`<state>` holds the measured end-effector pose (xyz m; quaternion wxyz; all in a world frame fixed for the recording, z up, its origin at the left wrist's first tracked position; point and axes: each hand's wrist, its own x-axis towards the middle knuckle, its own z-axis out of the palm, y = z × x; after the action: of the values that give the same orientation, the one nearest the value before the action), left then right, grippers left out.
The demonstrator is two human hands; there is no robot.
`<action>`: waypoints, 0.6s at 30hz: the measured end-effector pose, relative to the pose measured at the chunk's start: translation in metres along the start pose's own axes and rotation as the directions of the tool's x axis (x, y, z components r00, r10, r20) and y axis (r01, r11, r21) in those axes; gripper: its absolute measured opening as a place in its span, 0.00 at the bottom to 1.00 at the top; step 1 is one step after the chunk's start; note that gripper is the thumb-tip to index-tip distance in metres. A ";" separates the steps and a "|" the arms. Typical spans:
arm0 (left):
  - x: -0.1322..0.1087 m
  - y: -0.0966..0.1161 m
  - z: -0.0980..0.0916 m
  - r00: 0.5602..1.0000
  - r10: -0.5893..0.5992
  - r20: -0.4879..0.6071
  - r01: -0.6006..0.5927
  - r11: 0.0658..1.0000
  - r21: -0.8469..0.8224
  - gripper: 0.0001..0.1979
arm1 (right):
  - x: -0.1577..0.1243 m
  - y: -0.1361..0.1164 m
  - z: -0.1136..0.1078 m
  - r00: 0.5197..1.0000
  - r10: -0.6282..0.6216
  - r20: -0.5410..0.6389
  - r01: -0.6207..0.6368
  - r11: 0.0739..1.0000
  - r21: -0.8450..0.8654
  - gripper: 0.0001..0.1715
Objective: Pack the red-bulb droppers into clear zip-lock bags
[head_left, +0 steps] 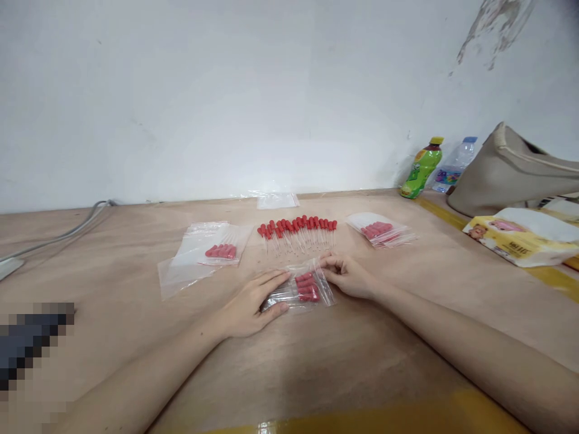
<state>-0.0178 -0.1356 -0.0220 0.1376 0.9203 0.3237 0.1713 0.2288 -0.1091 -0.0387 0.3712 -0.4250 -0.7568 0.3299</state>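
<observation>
In front of me a clear zip bag (323, 288) lies flat on the table, with several red-bulbed droppers (308, 290) inside it. My left hand (253, 301) rests on the bag's left part, fingers stretched out over the thin dropper stems. At the bag's right end, my right hand (346, 274) pinches the far corner of its opening edge. Just beyond the bag, a row of loose red-bulbed droppers (298, 228) lies with bulbs pointing away from me. A filled bag of droppers (221, 250) lies to the left on flat bags, and a pile of filled bags (380, 230) lies to the right.
Flat clear bags (275, 200) lie by the wall. At the right stand a green drink bottle (423, 167), a clear water bottle (456, 164) and a beige bag (493, 169), with a yellow tissue pack (520, 238) nearer. A grey cable (85, 222) runs along the left.
</observation>
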 end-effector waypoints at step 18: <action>0.002 -0.001 -0.002 0.996 -0.038 0.079 0.032 0.997 0.071 0.27 | 0.111 0.033 -0.053 0.719 0.592 -0.364 -0.693 0.653 -0.307 0.05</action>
<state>-0.0174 -0.1335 -0.0202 0.1212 0.9249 0.3398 0.1202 0.2464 0.0135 -0.0079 0.2134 -0.7714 -0.5591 0.2164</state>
